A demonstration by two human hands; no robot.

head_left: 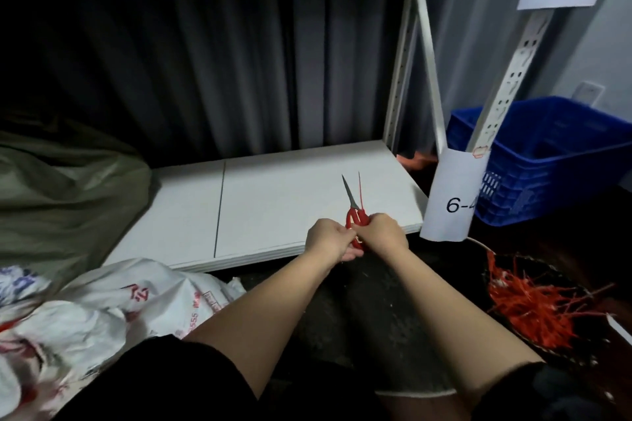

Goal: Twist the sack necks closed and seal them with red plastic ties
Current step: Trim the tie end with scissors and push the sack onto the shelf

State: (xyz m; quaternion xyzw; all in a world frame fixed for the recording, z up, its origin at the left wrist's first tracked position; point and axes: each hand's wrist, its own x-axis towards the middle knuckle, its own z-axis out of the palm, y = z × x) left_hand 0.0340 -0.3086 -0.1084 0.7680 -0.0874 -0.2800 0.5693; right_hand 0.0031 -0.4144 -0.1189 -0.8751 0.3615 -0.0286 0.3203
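Observation:
Both my hands meet in front of the low white shelf. My right hand [384, 232] grips red-handled scissors [355, 212], blades pointing up and away. A thin red plastic tie [360, 186] sticks up beside the blades. My left hand [330, 237] is curled against the right one, pinching at the scissors handle or the tie's lower end; which one is hidden. A white woven sack [113, 314] with red print lies crumpled at the lower left. A heap of red ties [533, 304] lies on the dark floor at the right.
A white shelf board [273, 202] runs across the middle, with a dark curtain behind. An olive green bag [65, 195] fills the shelf's left end. A blue plastic crate [547, 161] stands at right behind a perforated upright with a paper label [451, 202].

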